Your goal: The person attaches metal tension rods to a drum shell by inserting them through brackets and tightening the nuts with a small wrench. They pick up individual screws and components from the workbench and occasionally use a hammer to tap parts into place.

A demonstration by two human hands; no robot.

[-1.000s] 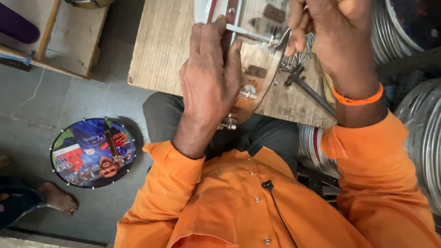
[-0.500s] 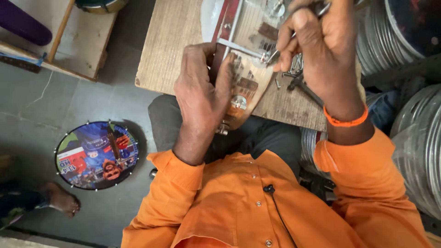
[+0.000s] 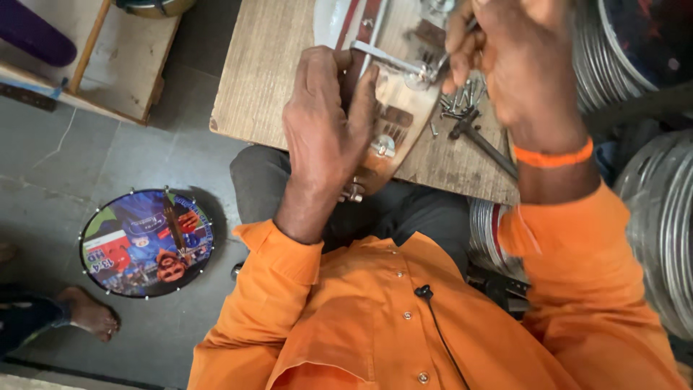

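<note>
Since the earlier frame both hands sit higher over the wooden bench (image 3: pixel 274 79); left hand (image 3: pixel 325 137) presses flat on the metal plate (image 3: pixel 393 119) beneath it; right hand (image 3: pixel 516 61), just beside, pinches a small tool (image 3: pixel 433 71) at the plate's bracket; steady downward pressure should prevent slipping.

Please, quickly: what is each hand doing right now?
Left hand: fingers pressed on the shiny metal plate, holding it down on the wooden table.
Right hand: closed on a small metal tool.
</note>
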